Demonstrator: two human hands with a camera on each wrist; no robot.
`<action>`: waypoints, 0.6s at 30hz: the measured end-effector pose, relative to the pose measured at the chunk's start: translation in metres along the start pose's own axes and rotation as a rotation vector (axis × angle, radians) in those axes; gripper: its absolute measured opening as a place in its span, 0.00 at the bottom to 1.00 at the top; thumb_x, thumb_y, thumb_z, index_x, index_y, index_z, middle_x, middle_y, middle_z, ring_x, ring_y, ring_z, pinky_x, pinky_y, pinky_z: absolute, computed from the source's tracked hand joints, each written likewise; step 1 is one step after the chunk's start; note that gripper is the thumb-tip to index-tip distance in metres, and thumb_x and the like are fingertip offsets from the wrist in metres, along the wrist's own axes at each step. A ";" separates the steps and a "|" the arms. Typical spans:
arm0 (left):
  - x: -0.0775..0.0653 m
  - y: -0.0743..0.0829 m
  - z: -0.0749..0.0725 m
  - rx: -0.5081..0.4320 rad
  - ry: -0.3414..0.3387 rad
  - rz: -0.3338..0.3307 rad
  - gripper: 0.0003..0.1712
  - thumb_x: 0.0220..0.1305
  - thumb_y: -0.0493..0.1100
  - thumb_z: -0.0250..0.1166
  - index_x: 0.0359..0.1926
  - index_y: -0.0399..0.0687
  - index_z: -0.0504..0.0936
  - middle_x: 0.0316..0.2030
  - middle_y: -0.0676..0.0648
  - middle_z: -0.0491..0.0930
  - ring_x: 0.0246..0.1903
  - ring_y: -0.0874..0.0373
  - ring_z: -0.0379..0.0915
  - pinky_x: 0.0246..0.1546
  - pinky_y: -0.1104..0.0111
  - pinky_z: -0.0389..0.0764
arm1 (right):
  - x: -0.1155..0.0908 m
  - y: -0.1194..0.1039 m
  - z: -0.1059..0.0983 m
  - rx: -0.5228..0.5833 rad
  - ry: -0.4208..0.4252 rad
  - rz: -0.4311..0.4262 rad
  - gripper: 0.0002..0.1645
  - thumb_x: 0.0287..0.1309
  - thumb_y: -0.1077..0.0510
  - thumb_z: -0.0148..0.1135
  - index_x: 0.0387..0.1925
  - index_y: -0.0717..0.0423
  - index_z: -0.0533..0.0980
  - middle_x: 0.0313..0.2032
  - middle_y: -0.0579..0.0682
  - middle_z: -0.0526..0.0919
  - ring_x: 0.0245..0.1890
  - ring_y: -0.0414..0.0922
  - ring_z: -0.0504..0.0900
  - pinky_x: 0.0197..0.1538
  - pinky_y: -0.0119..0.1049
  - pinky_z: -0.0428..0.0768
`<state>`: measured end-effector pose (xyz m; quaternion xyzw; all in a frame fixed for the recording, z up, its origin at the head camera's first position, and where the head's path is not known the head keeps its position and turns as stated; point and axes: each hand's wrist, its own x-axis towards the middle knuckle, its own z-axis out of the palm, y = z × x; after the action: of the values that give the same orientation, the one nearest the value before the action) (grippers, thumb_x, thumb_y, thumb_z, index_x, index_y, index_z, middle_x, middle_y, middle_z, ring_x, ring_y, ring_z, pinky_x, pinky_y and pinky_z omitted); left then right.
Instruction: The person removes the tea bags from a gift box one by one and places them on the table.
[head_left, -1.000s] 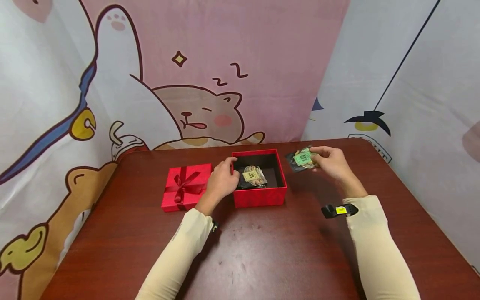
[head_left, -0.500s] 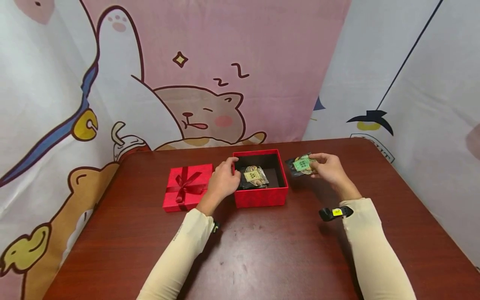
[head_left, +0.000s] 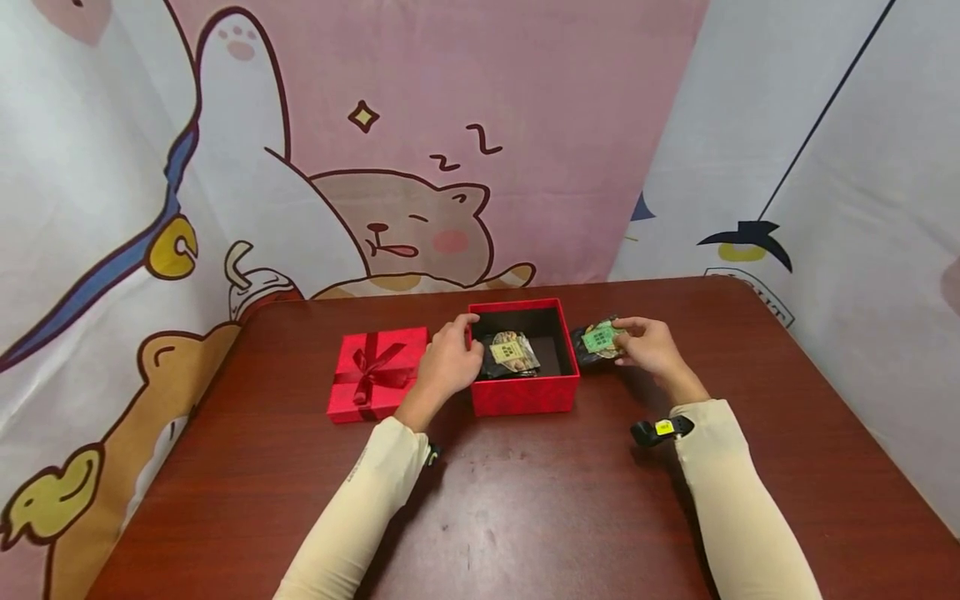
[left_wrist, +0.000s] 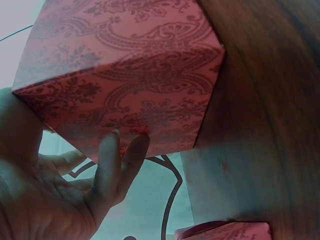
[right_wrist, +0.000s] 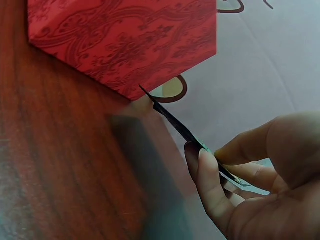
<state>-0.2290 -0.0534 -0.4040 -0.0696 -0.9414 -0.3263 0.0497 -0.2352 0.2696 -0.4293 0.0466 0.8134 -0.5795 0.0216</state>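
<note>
A dark reddish-brown, wood-grained worktop (head_left: 525,517), with a pale sheen towards its near side, meets a cloth backdrop (head_left: 585,125), pink in the middle and whitish at both sides; its prints include a brown animal (head_left: 412,218) with one eye closed and its tongue out, two Z marks (head_left: 482,140), a yellow four-pointed star (head_left: 363,117), a bell (head_left: 168,250) under a blue band (head_left: 182,157), and a slanting black line (head_left: 828,108) at the right

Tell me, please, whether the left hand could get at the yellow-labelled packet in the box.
Likely yes: the left hand holds the open red box, and nothing covers the yellow-labelled packet.
</note>
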 end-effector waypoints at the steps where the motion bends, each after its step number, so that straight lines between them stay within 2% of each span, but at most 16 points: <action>1: 0.000 0.000 0.000 -0.001 0.001 0.000 0.26 0.65 0.42 0.57 0.64 0.56 0.73 0.50 0.46 0.79 0.47 0.45 0.79 0.44 0.51 0.78 | 0.000 0.001 0.001 0.001 0.000 0.001 0.25 0.65 0.69 0.50 0.62 0.76 0.67 0.43 0.64 0.71 0.25 0.37 0.79 0.32 0.32 0.83; 12: 0.001 0.000 0.001 0.005 0.004 -0.007 0.26 0.64 0.43 0.57 0.64 0.57 0.74 0.48 0.47 0.79 0.45 0.45 0.79 0.43 0.51 0.78 | 0.001 0.011 0.005 -0.007 -0.020 0.012 0.25 0.63 0.69 0.50 0.61 0.77 0.68 0.40 0.62 0.74 0.28 0.36 0.78 0.31 0.33 0.84; 18: 0.001 0.000 0.001 0.003 0.001 -0.008 0.26 0.64 0.42 0.57 0.64 0.57 0.73 0.48 0.46 0.79 0.47 0.45 0.78 0.45 0.51 0.77 | 0.001 0.013 0.005 -0.075 -0.005 0.009 0.25 0.64 0.66 0.52 0.61 0.74 0.70 0.45 0.66 0.77 0.29 0.37 0.79 0.29 0.35 0.83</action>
<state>-0.2299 -0.0527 -0.4043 -0.0656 -0.9421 -0.3252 0.0489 -0.2353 0.2694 -0.4432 0.0479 0.8343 -0.5484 0.0279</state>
